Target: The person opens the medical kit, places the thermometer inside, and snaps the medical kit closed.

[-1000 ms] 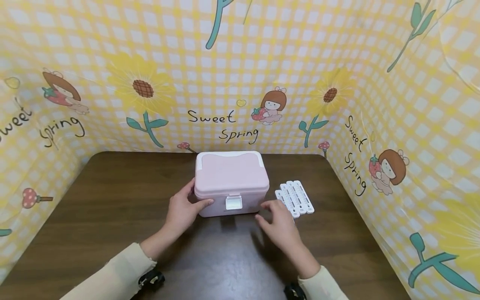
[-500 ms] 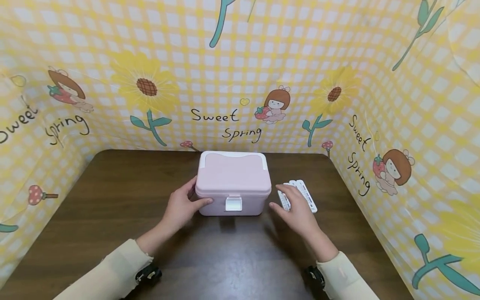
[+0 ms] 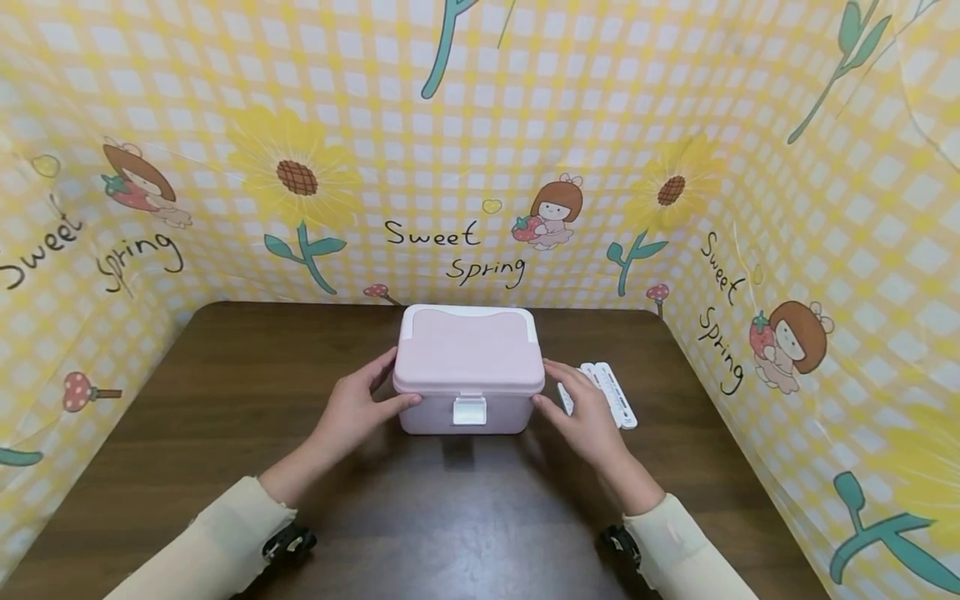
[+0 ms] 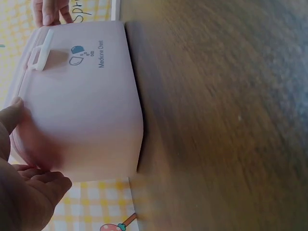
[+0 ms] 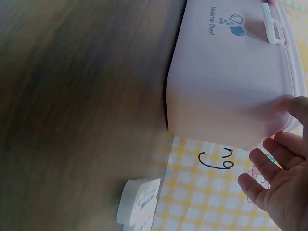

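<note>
A pink medicine chest (image 3: 468,354) with a white-trimmed lid stands on the table, its lid down. "Medicine Chest" and a capsule print show on its front in both wrist views. Its white latch (image 4: 42,50) juts out from the front below the lid. My left hand (image 3: 356,408) holds the left front corner, thumb on the front and fingers along the side. At the opposite corner my right hand (image 3: 588,417) has its thumb on the front edge and index finger at the side; the other fingers spread apart in the right wrist view.
Several white printed strips (image 3: 617,396) lie side by side right of the chest, partly hidden behind my right hand. The dark wooden table (image 3: 225,392) is enclosed at the back and sides by a yellow checked cloth (image 3: 420,167).
My right hand first moved right, away from the chest and over the white strips, then came back left to touch its right front corner. My left hand stays at the left corner.
</note>
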`<action>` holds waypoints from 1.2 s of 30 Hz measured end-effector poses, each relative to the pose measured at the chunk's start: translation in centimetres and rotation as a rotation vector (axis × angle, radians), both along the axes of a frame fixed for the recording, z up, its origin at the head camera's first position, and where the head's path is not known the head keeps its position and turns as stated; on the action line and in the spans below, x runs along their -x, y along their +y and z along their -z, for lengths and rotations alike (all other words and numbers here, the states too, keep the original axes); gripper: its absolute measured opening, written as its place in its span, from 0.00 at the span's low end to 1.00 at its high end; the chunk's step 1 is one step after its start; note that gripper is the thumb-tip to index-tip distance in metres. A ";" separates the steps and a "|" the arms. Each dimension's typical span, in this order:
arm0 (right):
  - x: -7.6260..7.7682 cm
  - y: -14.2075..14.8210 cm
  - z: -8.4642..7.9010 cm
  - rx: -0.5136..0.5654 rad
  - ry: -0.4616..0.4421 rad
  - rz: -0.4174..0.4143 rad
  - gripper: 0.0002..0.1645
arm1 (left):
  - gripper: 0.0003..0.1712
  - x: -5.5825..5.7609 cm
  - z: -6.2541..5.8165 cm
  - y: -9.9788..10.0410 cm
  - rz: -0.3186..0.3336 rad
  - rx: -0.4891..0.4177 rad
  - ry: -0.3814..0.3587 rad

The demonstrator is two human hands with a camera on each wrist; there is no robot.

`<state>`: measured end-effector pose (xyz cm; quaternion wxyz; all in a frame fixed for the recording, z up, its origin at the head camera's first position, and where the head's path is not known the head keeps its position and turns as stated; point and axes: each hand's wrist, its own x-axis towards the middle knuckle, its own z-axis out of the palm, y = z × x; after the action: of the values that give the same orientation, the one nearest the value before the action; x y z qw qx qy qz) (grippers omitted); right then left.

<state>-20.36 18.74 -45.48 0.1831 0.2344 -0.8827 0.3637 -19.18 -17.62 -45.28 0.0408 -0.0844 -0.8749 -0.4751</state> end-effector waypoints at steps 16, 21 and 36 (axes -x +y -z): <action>-0.2 -0.4 -0.9 0.043 0.053 -0.015 0.27 | 0.59 -1.0 -1.2 0.0 -0.017 0.212 0.196; -0.2 -0.5 -1.5 0.041 0.062 -0.014 0.27 | 0.60 -0.9 -1.4 -0.1 -0.006 0.226 0.212; 0.5 -0.7 -3.1 0.158 0.045 -0.002 0.24 | 0.58 -0.5 -3.4 -0.1 0.021 0.273 0.257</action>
<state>-20.88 18.05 -42.34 0.2206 0.2283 -0.8466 0.4272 -18.72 -17.73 -41.93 0.1353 -0.1582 -0.9179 -0.3378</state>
